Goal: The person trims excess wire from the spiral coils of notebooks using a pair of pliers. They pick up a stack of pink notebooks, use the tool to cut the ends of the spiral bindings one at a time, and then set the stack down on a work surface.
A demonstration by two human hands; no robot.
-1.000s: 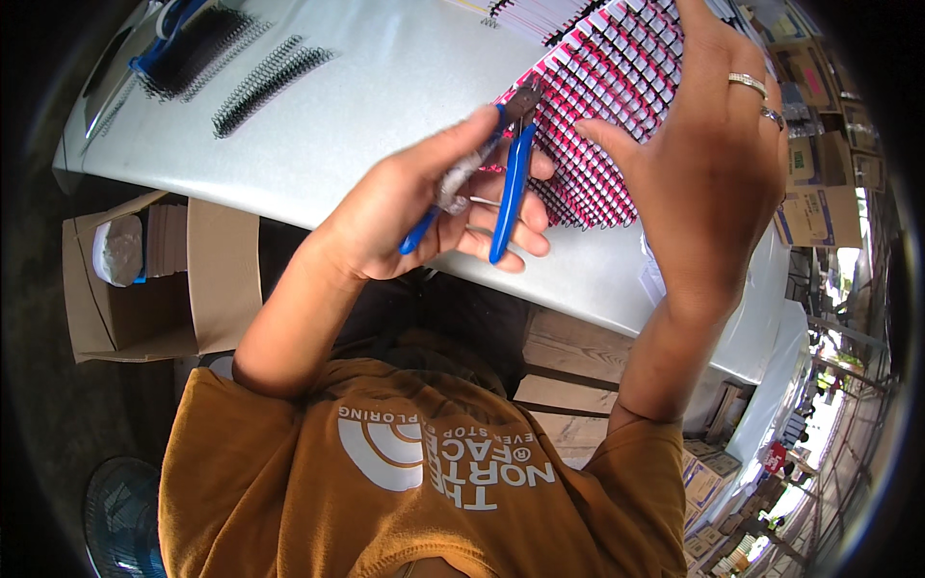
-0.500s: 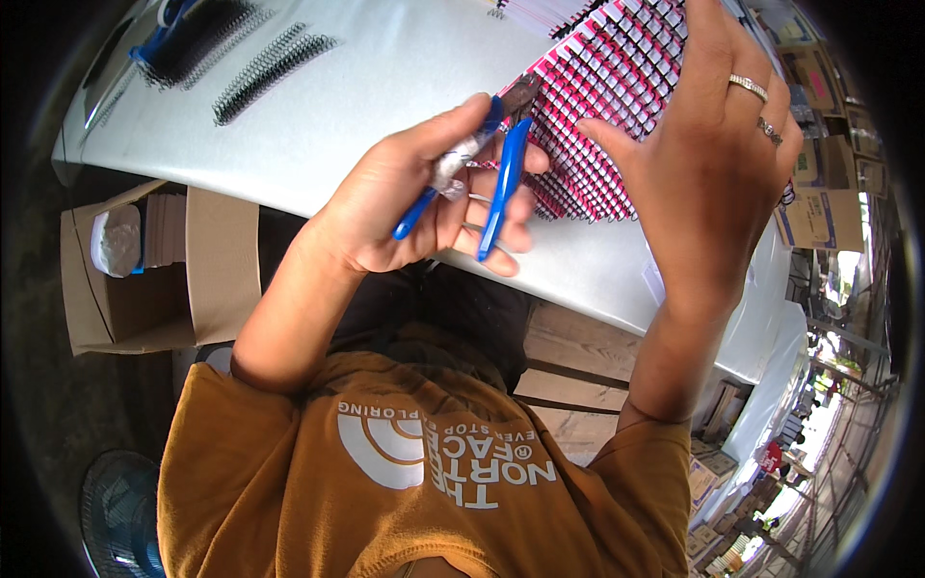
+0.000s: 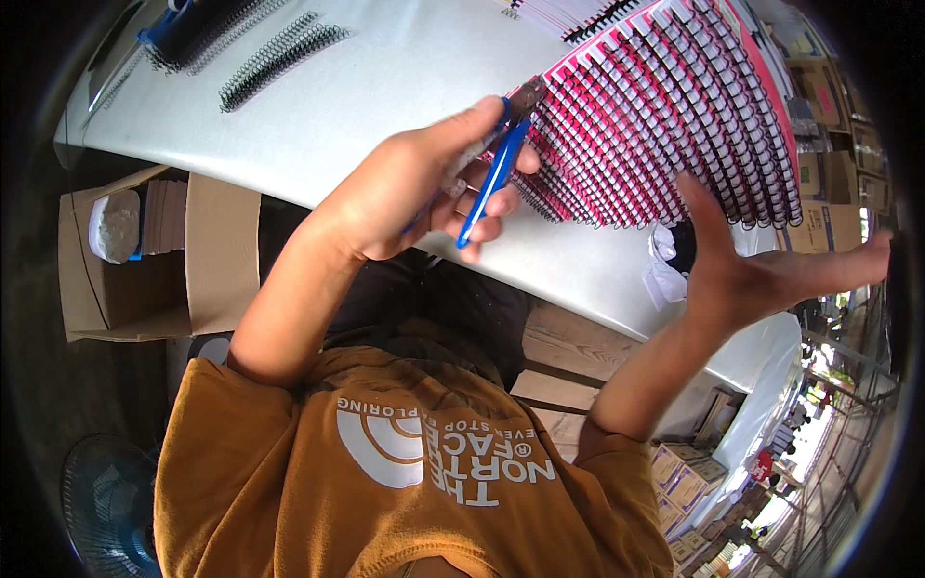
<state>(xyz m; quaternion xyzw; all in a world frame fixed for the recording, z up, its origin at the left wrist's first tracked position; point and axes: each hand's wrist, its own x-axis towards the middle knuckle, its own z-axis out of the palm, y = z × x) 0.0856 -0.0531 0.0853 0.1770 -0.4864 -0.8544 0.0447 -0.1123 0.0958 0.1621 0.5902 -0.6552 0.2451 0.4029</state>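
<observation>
Blue-handled cutting pliers (image 3: 493, 183) are in my left hand (image 3: 424, 178), with my fingers curled round the grips. Their metal jaws touch or overlap the left corner of a stack of spiral-bound notebooks (image 3: 665, 116); I cannot tell whether they meet a wire. The stack is fanned so that many rows of black coil show against pink and white edges. My right hand (image 3: 747, 260) is off to the right, just below the stack's near right end. Its thumb and fingers are spread, and nothing is in it.
Loose black spiral coils (image 3: 279, 65) lie on the white table (image 3: 385, 87) at the far left, beside a blue-handled tool (image 3: 159, 31). A crumpled white piece (image 3: 665, 270) is near the right edge. Below left stand an open cardboard box (image 3: 222, 255) and a fan (image 3: 108, 501).
My right hand has moved off the notebooks, down and to the right, with its fingers spreading, uncovering the coils. My left fingers have closed more on the pliers, bringing the handles together.
</observation>
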